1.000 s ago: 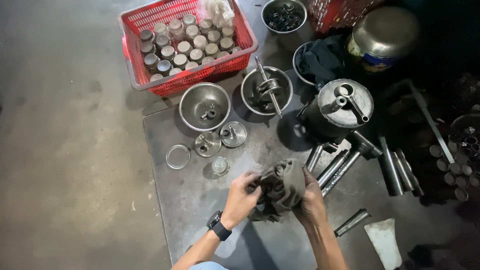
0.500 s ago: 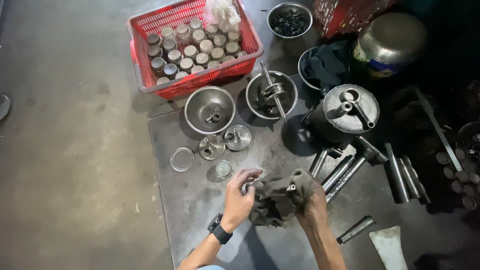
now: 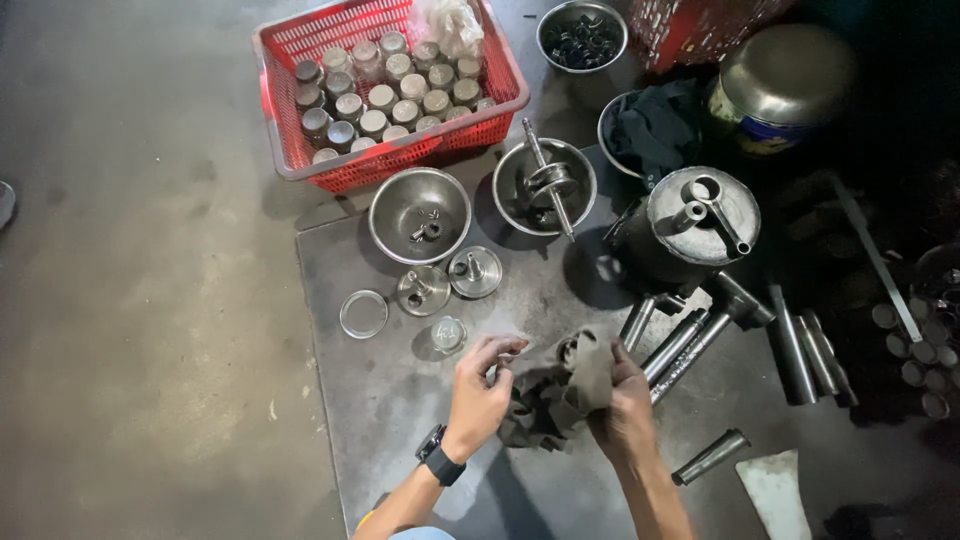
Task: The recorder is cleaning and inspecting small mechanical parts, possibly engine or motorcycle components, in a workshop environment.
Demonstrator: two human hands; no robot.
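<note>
A person's right hand (image 3: 625, 405) has its grip closed around a dark greasy rag (image 3: 560, 395), bunched over a small metal part that barely shows. The left hand (image 3: 480, 385), fingers loosely curled and holding nothing, touches the rag's left edge. Beyond the hands lie steel bowls (image 3: 420, 212) and a red basket (image 3: 390, 90) of metal cylinders; steel rods (image 3: 685, 350) lie just right.

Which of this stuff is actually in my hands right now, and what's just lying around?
In hand:
right hand gripping the dark rag, wrapped round a small metal part
left hand touching the rag's edge

Lying about:
red basket of metal cylinders
two steel bowls
metal rods
glass ring
</note>
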